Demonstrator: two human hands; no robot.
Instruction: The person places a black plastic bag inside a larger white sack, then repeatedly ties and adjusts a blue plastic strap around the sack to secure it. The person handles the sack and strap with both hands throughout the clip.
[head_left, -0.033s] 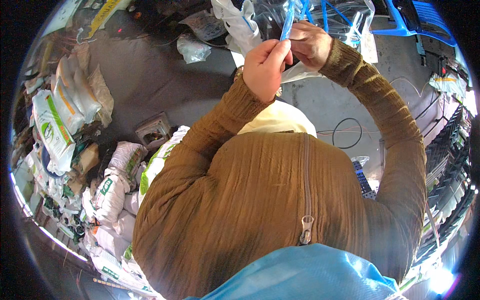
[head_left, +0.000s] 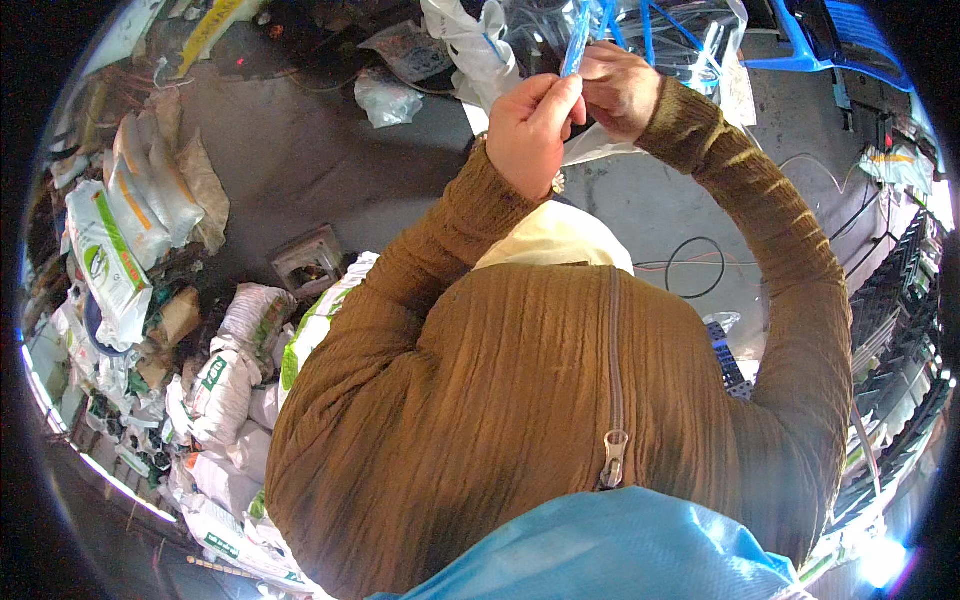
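My left hand (head_left: 530, 128) is closed in a pinch, thumb on top, at the lower end of a narrow blue plastic strip (head_left: 576, 42). Right beside it, fingers curled, my right hand (head_left: 624, 98) meets the left fingertips near that same end; whether it also grips the strip is hidden. Behind both hands lies an open clear plastic bag (head_left: 722, 38) with several thin blue bars (head_left: 650, 32) inside. White plastic sheeting (head_left: 470, 45) spreads at the bag's left side, and part of it hangs below my right hand.
A blue plastic frame (head_left: 800, 45) stands at the upper right. Crumpled clear plastic (head_left: 388, 97) lies left of my hands. Stuffed white sacks (head_left: 225, 390) and printed packs (head_left: 108, 260) crowd the left side. A black cable loop (head_left: 694, 268) rests on the grey floor.
My left hand sits very slightly higher. The grip and everything around it look the same.
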